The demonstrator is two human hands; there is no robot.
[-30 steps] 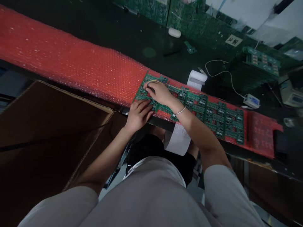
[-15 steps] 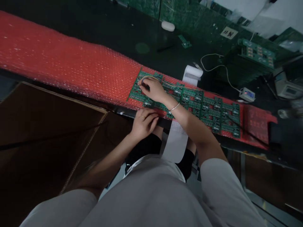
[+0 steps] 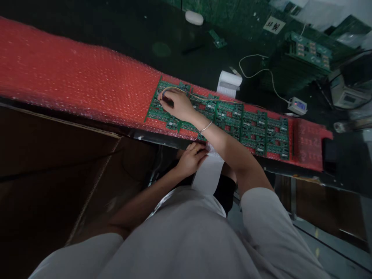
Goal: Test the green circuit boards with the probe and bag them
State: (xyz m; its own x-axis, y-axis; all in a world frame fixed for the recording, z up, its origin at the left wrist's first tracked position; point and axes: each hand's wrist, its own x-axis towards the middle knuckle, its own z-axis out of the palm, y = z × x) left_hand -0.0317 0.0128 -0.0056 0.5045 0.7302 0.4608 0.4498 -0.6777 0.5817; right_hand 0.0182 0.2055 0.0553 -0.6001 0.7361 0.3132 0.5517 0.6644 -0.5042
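My right hand is over the leftmost of several green circuit boards, its fingers pinched together. A thin yellowish cable curves out from these fingertips and runs right across the boards. What its end looks like is hidden in the fingers. Below the table's front edge, my left hand has its fingers bent against the top of a white paper strip, which hangs over my lap. Fingertips and thumb close on the strip's left edge. Small white labels show on some boards.
Red bubble wrap lies under the boards and stretches left. Behind are a white paper roll, a loose small board and a white oval object. To the right stand a lit small device and stacked boards.
My left hand has moved right and down from the table edge to the paper strip. My right hand stays at the leftmost board. The whole view has shifted slightly.
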